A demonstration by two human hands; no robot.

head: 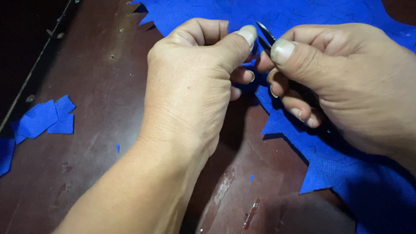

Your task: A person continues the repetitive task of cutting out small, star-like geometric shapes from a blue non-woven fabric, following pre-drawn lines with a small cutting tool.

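On the table [104,108], hands [260,73] pinch blue fabric [346,173].

1. We see the sheet [346,173] as blue cloth, matt, with a fine woven grain.
2. The scraps [45,119] look like the same matt cloth.
3. The scissors [265,32] show shiny metal.
4. The tabletop [108,108] is dark brown, worn, scratched, slightly glossy.

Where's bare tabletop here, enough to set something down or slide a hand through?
Bare brown table lies between the small blue scraps at the left edge and the left hand. A second patch sits below the hands, bordered by the left forearm and the jagged edge of the big blue cloth. Top and right are crowded: cloth, the right hand, and scissors.
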